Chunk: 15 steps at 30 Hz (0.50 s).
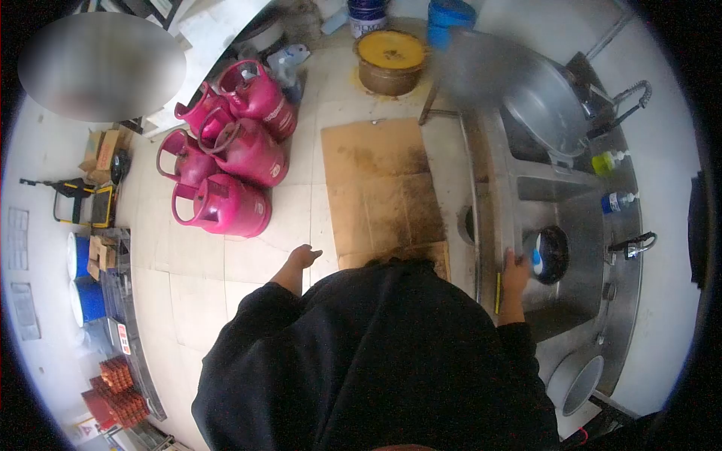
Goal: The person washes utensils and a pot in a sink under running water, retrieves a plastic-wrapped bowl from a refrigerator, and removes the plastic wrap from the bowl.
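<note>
No brand can be read with certainty: white print is seen on the pink gas cylinders (233, 161) and on a white bucket (368, 15) at the top of the view, but it is too small and blurred to be made out. A label on the blue-capped bottle (618, 201) is likewise unreadable.

The right hand (516, 269) is laid on the front edge of the steel sink counter (492, 188), the arm being stretched forward in a black sleeve. A small blue-and-white object (537, 261) is seen just beside the fingers; whether it is pinched cannot be told. A dark round pan (553, 254) is set in the basin just beyond that hand, and the bottle stands further off, past the pan.

The left hand (303, 258) is held out over the tiled floor, fingers loosely spread and nothing grasped. A cardboard sheet (382, 188) lies between the two hands, and the cylinders stand beyond the left hand.
</note>
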### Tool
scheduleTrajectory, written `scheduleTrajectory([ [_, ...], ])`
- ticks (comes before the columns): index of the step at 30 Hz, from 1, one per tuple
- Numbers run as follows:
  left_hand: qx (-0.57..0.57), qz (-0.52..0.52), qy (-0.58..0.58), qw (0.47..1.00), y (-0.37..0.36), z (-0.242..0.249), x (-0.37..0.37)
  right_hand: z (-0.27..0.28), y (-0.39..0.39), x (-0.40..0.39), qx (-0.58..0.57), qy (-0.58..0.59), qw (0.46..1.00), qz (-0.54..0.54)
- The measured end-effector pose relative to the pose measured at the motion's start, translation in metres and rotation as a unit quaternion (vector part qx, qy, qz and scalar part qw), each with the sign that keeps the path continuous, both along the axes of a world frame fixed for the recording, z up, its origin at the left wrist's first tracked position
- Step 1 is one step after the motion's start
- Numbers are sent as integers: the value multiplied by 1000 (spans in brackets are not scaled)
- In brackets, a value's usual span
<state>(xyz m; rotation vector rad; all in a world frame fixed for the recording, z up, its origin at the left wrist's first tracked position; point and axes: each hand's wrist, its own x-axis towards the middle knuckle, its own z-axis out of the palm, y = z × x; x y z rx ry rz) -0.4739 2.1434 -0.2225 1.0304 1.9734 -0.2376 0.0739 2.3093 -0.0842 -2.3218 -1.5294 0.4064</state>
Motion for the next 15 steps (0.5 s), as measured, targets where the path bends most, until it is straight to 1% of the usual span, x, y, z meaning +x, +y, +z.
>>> scheduleTrajectory([
  [3,3,-6,4,1000,11,1,0,-5,2,3,9,-11,1000,3],
  [5,-2,-23,5,1000,20,-18,-4,-11,2,6,19,-27,999,-5],
  [7,-36,-78,28,996,41,17,15,4,1,0,3,-24,1000,-14],
  [9,-15,-160,84,983,67,10,29,15,1,-4,-12,-2,999,-31],
  [10,70,-155,97,981,84,39,51,18,1,-3,-21,17,999,-33],
  [11,214,-171,95,957,108,32,60,25,1,-5,-38,38,998,-33],
  [12,326,-165,58,929,145,42,74,33,1,-5,-48,60,996,-35],
  [13,431,-161,8,888,187,56,90,32,1,-2,-59,35,997,-39],
  [14,482,-161,-19,861,230,75,110,27,2,3,-70,10,997,-43],
  [15,524,-125,-111,835,277,96,130,25,3,7,-56,42,996,-55],
])
